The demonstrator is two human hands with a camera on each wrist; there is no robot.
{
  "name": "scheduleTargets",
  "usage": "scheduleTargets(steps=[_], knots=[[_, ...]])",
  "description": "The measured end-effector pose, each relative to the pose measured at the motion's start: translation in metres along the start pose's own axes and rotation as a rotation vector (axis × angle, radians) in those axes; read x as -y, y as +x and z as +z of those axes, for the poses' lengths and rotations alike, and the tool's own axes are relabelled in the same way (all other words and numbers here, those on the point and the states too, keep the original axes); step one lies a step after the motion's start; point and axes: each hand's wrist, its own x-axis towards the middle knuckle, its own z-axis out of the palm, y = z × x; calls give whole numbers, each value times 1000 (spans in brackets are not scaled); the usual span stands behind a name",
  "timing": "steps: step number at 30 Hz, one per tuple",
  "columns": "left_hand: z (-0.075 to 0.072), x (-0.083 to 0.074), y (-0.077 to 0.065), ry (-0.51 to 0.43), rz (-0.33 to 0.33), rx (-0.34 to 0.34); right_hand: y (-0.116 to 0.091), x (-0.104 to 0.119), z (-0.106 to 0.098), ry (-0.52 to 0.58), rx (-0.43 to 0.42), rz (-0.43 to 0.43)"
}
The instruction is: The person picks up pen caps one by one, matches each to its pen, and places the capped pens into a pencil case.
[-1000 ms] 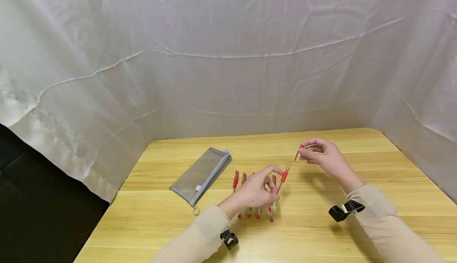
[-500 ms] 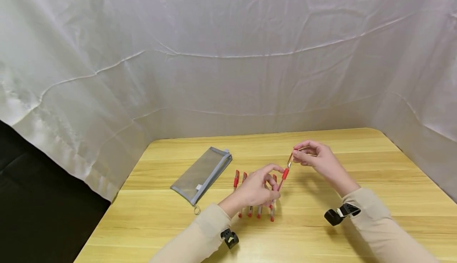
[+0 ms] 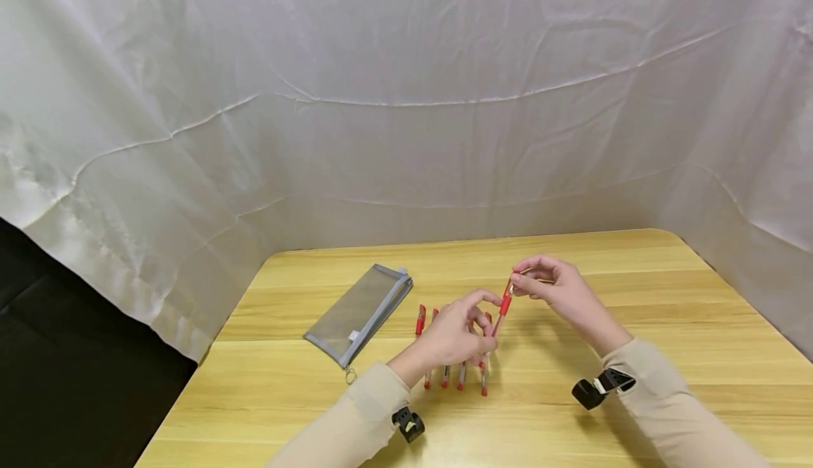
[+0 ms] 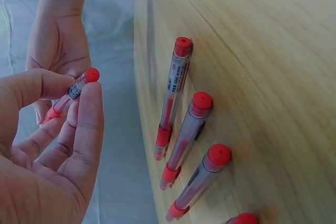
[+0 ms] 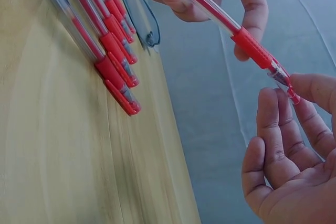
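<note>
My left hand [image 3: 452, 334] pinches a clear-barrelled red gel pen [image 3: 505, 304] near its back end, tilted with its tip up toward my right hand [image 3: 557, 293]. In the right wrist view, the right thumb and fingers pinch a small clear cap [image 5: 292, 94] with a red clip. The cap is over the pen's metal tip, next to the red grip [image 5: 253, 48]; whether it is fully seated I cannot tell. In the left wrist view, the pen's red end plug [image 4: 92, 74] shows between the left thumb and fingers. Below the left hand lie several capped red pens [image 4: 181, 142], side by side.
A grey mesh zip pouch [image 3: 356, 313] lies left of the pens, with a ring [image 3: 351, 376] at its near corner. The wooden table [image 3: 305, 418] has pale curtains [image 3: 444, 150] behind it and a dark area [image 3: 76, 355] at its left.
My right hand has moved left and slightly down, bringing the cap from apart onto the pen's tip. The left hand holds the pen nearly still.
</note>
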Motion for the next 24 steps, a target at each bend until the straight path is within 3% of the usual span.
scheduleTargets(steps=[24], knots=[[8,2,3,-102,-20,-62,0,-1,12,89,19,-68]])
